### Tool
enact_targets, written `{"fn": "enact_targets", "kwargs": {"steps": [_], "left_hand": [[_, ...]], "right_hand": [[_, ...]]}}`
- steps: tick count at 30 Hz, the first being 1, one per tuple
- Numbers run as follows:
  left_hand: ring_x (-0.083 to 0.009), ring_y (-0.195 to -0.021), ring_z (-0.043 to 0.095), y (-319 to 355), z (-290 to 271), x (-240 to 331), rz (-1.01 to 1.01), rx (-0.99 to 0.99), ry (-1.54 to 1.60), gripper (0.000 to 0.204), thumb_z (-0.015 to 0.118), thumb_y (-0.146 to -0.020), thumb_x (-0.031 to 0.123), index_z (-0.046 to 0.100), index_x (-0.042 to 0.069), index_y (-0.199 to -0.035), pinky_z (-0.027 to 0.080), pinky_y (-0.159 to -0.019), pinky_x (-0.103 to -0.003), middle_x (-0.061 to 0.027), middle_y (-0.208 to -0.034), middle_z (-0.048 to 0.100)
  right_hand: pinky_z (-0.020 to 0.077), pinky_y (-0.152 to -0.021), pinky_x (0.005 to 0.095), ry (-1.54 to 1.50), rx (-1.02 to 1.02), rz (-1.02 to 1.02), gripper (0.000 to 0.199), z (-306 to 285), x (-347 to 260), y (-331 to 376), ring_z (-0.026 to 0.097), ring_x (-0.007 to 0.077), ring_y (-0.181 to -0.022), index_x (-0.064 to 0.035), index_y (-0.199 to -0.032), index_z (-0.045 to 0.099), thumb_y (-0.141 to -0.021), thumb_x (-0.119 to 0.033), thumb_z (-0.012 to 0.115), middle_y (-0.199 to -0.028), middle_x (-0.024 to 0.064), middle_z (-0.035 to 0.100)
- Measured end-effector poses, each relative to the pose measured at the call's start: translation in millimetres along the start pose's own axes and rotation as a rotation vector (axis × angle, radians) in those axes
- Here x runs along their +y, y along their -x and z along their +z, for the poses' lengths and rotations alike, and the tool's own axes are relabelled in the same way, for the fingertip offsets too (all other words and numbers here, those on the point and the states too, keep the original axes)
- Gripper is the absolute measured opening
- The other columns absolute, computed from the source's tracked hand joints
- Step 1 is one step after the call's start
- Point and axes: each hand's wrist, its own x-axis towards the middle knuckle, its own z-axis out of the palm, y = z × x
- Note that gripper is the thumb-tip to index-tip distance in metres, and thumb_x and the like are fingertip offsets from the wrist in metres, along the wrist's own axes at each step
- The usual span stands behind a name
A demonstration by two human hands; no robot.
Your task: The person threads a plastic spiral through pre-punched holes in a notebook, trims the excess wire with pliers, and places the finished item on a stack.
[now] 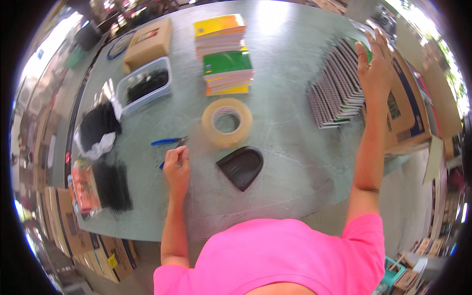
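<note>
Our left hand (177, 169) fingers pinch a blue pen (162, 164) on the grey-green tabletop (285, 147); right hand (376, 66) fingers spread flat on the row of spiral-bound notebooks (337, 88).

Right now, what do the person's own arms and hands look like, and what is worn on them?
Both arms are bare from the short sleeves down. The left hand and right hand wear no gloves, and I can make out no watch, ring or bracelet, though small items would be hard to tell at this size. The short-sleeved shirt is bright pink and plain, with no visible markings.
</note>
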Motion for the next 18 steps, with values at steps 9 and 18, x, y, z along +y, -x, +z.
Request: {"fn": "enact_targets", "kwargs": {"steps": [9,18], "left_hand": [[-0.015,-0.067,0.057,11.6,13.6,-30.1,0.098,0.064,0.006,0.01,0.064,-0.084,0.007,0.063,0.0,-0.091,0.045,-0.063,-0.026,-0.0092,-0.079,0.06],[-0.0132,-0.072,0.059,7.4,12.5,-8.0,0.036,0.05,0.038,0.016,0.065,-0.085,0.009,0.063,0.001,-0.098,0.047,-0.068,-0.025,-0.0074,-0.087,0.063]], "right_hand": [[0.0411,-0.098,0.0378,-0.675,-0.318,-0.177,0.031,132.9,-216.6,65.6,0.053,0.0278,-0.115,-0.0078,-0.118,0.057,-0.088,-0.014,0.051,-0.124,0.0114,0.056],[0.0475,-0.083,0.0333,-1.048,-0.684,0.177,0.029,81.5,-209.5,58.2,0.06,0.0193,-0.1,-0.0052,-0.11,0.059,-0.082,0.001,0.055,-0.107,0.0057,0.064]]}}
